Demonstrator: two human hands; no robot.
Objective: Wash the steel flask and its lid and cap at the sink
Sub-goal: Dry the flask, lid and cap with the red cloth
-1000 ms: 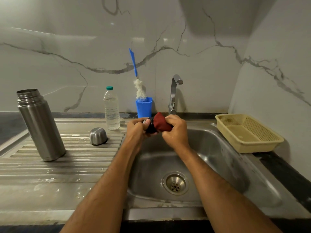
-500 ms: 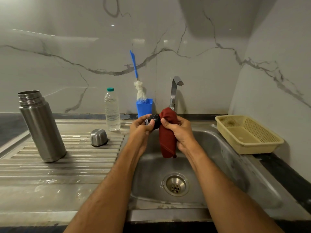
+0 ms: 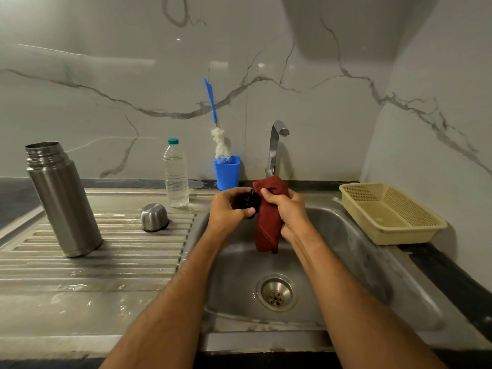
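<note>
The black lid (image 3: 249, 201) was held over the sink (image 3: 346, 262), just in front of the tap (image 3: 274, 150), the left hand (image 3: 229, 209) curled round it while the right hand (image 3: 288, 211) gripped a red cloth (image 3: 269, 227) bunched against its side, so the step looked to be wiping the lid. It seemed small, dark and ribbed, half hidden by fingers, and the next move likely called for turning it to reach unwiped faces. Left of the sink the flask (image 3: 62, 198) stood open and upright with the cap (image 3: 154, 217) upside down beside it.
</note>
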